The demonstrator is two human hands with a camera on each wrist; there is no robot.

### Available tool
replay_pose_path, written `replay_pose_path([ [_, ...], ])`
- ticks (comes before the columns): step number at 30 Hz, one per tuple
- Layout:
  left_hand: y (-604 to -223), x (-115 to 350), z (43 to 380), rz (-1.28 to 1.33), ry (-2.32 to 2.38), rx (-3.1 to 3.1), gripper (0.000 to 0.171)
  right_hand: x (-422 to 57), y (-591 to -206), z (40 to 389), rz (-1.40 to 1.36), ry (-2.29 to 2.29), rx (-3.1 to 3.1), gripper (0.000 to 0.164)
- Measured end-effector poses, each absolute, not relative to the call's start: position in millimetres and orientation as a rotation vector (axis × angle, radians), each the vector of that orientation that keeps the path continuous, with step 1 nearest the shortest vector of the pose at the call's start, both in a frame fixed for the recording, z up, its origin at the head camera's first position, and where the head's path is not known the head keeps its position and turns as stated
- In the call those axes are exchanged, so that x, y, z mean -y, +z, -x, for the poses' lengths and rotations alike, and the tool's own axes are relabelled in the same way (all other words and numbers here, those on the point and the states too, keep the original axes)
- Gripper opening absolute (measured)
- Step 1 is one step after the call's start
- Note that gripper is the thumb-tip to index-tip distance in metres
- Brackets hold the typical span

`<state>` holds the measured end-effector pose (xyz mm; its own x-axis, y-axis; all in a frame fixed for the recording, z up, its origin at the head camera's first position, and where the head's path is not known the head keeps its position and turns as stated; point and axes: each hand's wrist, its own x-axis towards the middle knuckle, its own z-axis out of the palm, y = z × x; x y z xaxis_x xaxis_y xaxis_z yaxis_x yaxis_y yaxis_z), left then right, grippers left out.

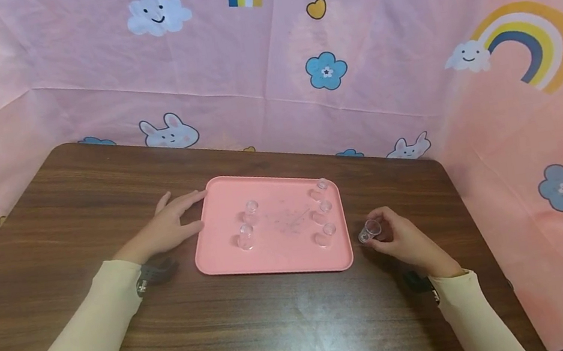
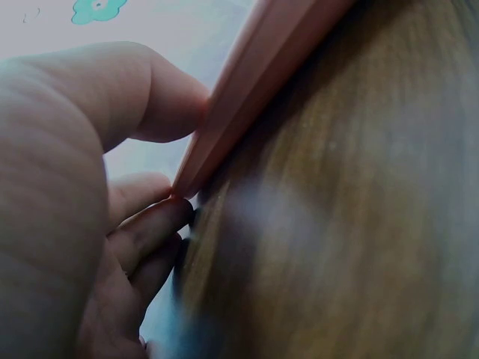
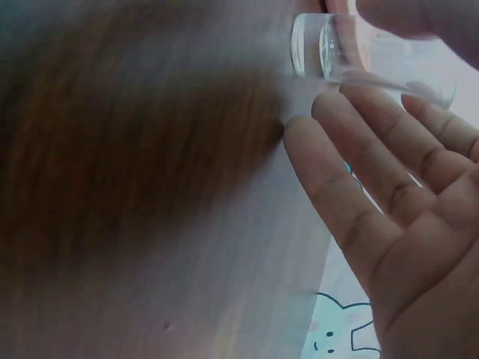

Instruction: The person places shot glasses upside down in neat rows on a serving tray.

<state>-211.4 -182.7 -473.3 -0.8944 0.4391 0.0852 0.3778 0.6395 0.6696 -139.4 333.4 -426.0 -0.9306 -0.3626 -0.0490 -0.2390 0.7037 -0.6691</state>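
Observation:
My left hand [image 1: 169, 225] touches the left edge of a pink rectangular tray [image 1: 284, 263], fingers spread. In the left wrist view, the thumb [image 2: 176, 112] and fingertips rest against the tray's raised rim [image 2: 247, 97]. Just right of the tray, my right hand [image 1: 406, 242] pinches a small clear shot glass [image 1: 370, 229] between thumb and fingers, close over the table. The right wrist view shows the thick base of this shot glass [image 3: 329, 48] between the thumb and the loosely extended fingers [image 3: 329, 164]. On the tray, two similar glasses [image 1: 246, 238] stand at the left.
Three more clear glasses [image 1: 323, 237] form a column along the tray's right side. Faint grey marks [image 1: 290, 219] show on its middle. The brown wooden table [image 1: 262, 336] reaches back to a pink patterned cloth [image 1: 246, 83], which also hangs along the right side.

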Motion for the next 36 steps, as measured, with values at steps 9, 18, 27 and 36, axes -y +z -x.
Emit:
replay_pose_path([
  [9, -471.6, 183.8, 211.5, -0.674, 1.087, -2.77, 0.067, -333.1, -429.1, 139.0, 0.454, -1.121, -2.731, 0.031],
  [18, -470.0, 181.9, 212.3, -0.694, 1.091, -2.765, 0.067, -323.1, -428.6, 147.4, 0.382, -1.077, -2.772, 0.028],
  [27, -470.2, 179.0, 210.9, -0.704, 1.098, -2.778, 0.065, -321.2, -431.5, 153.8, 0.351, -1.055, -2.793, 0.029],
  [36, -470.3, 180.9, 208.5, -0.669, 1.09, -2.768, 0.065, -315.7, -433.4, 158.0, 0.317, -1.055, -2.801, 0.029],
])
